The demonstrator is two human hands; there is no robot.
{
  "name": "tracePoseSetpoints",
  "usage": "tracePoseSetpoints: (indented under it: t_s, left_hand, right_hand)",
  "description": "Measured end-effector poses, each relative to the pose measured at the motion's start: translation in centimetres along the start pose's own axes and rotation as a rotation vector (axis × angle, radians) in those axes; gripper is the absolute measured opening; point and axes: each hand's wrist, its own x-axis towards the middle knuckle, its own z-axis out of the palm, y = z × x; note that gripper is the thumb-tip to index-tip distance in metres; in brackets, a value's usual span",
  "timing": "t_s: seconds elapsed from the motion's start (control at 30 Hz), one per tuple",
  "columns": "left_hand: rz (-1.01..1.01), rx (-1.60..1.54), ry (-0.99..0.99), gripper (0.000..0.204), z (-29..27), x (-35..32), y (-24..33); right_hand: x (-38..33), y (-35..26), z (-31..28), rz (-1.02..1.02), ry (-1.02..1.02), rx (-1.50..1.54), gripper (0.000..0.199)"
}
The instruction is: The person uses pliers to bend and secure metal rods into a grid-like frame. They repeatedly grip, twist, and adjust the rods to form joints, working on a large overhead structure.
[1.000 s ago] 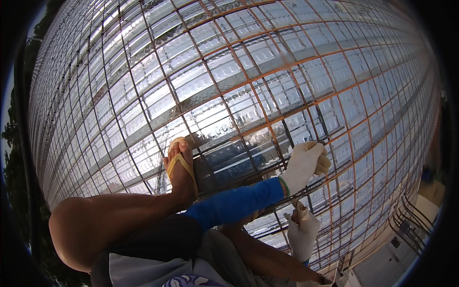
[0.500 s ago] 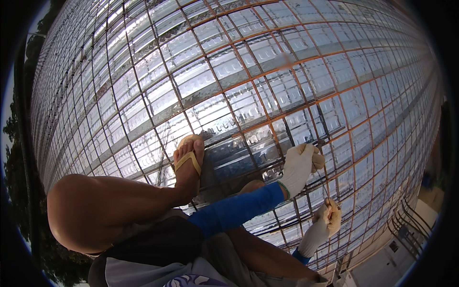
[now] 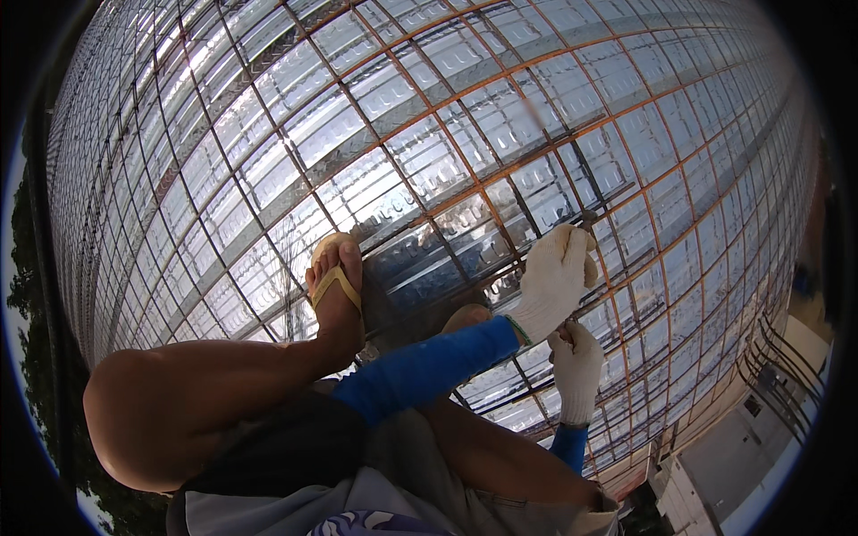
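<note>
My left hand [image 3: 556,272], in a white knit glove below a blue sleeve, is closed just above the rusty steel rebar grid [image 3: 500,174]. A small dark-headed tool [image 3: 588,217] pokes out past its fingertips; the rest is hidden in the hand. Close below it, my right hand [image 3: 577,364], gloved the same way, has its thumb and fingers pinched together near a bar. What it pinches, if anything, is too small to make out. Both hands are over the bars to the right of my legs.
Shiny corrugated metal decking [image 3: 420,286] lies under the grid. My foot in a yellow flip-flop [image 3: 338,286] stands on it at left. Bent dark bars [image 3: 779,357] rise near a pale wall at lower right. Trees [image 3: 36,357] show at the left edge.
My right hand has moved up and left, close to my left hand, and turned its back toward view. The thin wire-like line between the hands no longer shows. My left hand has shifted slightly up.
</note>
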Motion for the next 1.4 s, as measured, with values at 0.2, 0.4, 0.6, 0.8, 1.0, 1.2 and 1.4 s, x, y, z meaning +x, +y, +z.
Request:
tracePoseSetpoints:
  t_s: [0.2, 0.4, 0.6, 0.8, 1.0, 1.2, 1.4]
  left_hand:
    - [-0.186, -0.350, 0.111, 0.036, -1.2, 1.8, 0.2]
    - [-0.192, -0.365, 0.110, 0.030, -1.5, 2.6, 0.4]
    - [-0.134, -0.395, 0.168, 0.030, -2.4, 2.5, -1.7]
    - [-0.039, -0.280, 0.122, 0.037, -2.8, 2.0, -2.6]
    - [0.000, -0.178, 0.187, 0.037, -5.1, 2.0, -3.5]
    - [-0.016, -0.024, -0.092, 0.043, -9.3, 3.1, -4.4]
    - [0.119, -0.478, -0.332, 0.052, -13.3, 3.8, -8.1]
  right_hand:
    - [-2.0, -3.7, -1.0, 0.295, 0.303, 0.665, 0.012]
    - [-4.0, -5.3, -1.7, -0.450, 0.209, -0.192, 0.024]
    - [-3.4, -3.5, -1.3, -0.214, -0.014, -0.052, 0.041]
    - [-2.0, -5.5, -0.4, 0.323, -0.286, 0.846, 0.043]
    - [-1.1, -4.8, 2.5, -0.164, -0.111, 0.080, 0.029]
    - [2.4, -3.8, 0.2, -0.142, -0.068, -0.042, 0.024]
    - [6.8, -6.9, -3.2, -0.231, -0.181, -0.053, 0.020]
